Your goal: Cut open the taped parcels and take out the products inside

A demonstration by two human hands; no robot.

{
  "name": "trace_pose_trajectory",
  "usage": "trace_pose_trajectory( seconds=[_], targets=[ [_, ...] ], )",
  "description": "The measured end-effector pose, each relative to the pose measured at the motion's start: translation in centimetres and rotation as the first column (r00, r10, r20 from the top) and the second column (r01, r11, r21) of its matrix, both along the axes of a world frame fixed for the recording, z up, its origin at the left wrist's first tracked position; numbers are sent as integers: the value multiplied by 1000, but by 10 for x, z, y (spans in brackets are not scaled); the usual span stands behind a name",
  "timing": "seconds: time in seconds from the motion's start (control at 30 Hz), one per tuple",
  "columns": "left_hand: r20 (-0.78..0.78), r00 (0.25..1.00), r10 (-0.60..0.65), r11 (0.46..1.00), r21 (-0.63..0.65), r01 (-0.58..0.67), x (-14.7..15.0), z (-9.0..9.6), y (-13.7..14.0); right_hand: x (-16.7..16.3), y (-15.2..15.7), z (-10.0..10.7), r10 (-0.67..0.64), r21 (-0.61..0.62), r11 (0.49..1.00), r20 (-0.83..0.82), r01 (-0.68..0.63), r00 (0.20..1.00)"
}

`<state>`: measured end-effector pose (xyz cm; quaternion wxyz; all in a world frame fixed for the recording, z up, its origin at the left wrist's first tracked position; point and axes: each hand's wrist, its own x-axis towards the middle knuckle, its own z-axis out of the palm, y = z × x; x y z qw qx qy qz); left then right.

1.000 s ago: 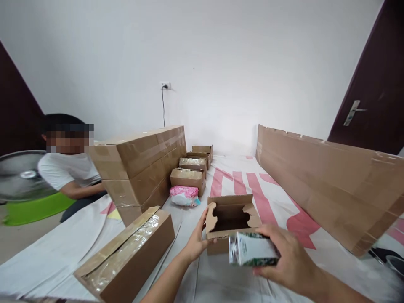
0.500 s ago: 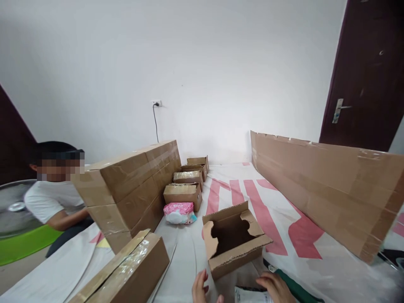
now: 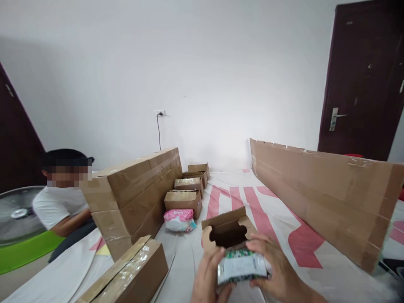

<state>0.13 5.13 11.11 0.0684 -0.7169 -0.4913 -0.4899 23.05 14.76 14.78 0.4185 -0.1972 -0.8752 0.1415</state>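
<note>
With a snug grip, your left hand and right hand hold a packet by its ends before the open box; loosening either could drop it.

Plain indoor room used for packing, white wall with socket, dark door, stacked cardboard boxes, cloth-covered surface.

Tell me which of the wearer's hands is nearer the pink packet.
Left. The left hand is to the pink packet's right, closer to the camera; the right hand is farther right, at the green-and-white pack's other end.
</note>
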Motion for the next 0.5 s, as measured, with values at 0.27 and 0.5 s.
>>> trace_pose_trajectory(
  seconds=[0.27, 0.5],
  targets=[
    [48, 997, 53, 970, -241, -40, -39, 104, 100, -64, 87, 73, -63, -370, 927, 2, 59, 998],
    [62, 997, 34, 980, -196, -22, -34, 118, 81, -48, 71, 82, -80, -358, 931, -13, 70, 997]
  ],
)
